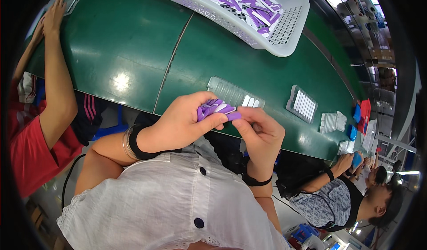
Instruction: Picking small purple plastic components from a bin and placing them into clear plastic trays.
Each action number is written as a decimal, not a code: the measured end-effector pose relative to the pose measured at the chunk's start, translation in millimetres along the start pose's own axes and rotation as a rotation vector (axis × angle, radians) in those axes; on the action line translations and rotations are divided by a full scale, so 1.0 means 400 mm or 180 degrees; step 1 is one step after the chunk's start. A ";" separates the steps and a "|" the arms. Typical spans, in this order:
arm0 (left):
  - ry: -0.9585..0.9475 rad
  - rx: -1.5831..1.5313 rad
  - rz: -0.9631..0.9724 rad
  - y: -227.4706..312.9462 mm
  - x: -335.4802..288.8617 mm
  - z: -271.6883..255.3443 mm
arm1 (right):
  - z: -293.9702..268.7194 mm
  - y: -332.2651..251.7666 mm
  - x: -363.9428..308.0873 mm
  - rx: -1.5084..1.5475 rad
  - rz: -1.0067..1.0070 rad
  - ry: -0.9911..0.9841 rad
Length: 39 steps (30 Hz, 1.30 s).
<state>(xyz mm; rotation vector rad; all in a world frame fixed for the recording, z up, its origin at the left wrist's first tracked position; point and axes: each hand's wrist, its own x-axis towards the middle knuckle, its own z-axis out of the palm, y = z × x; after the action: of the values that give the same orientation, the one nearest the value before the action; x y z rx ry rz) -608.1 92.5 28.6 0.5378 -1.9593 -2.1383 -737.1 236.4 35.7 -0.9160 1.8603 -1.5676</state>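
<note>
My left hand (175, 121) is closed around a bunch of small flat purple-and-white pieces (212, 108) with rounded ends. Between the thumb and fingers of my right hand (263, 132) is a single purple piece (233, 116), at the right end of the bunch. Both hands are in front of my body, near the table's edge. Just beyond them lies a clear slotted plastic tray (224, 88); a few white pieces (250, 101) sit in its right-hand slots. My hands hide part of that tray.
A white perforated basket (289, 38) with many purple and white pieces stands at the far side of the green table (129, 49). Further right are a filled clear tray (294, 99) and another clear tray (330, 122). Co-workers sit left, in a red shirt (33, 147), and right, in a patterned shirt (329, 203).
</note>
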 end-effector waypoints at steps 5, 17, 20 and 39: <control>-0.0324 -0.0875 -0.0945 0.032 -0.017 -0.015 | -0.018 -0.008 0.010 0.0090 -0.0568 -0.0422; -0.0091 -0.1149 -0.1094 0.036 -0.015 -0.012 | -0.021 0.011 0.086 -0.2654 -0.1096 0.0094; -0.0098 -0.1065 -0.1180 0.039 -0.013 -0.010 | -0.023 0.007 0.084 -0.2616 -0.1177 0.0408; -0.0135 -0.1323 -0.0952 0.021 -0.008 -0.006 | -0.067 -0.021 0.042 -0.2698 -0.0577 -0.0225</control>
<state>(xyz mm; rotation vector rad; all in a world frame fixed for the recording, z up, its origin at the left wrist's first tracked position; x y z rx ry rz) -605.2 90.6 37.3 0.7449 -1.4564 -2.6602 -766.9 239.1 49.2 -1.4940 2.4732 -0.7667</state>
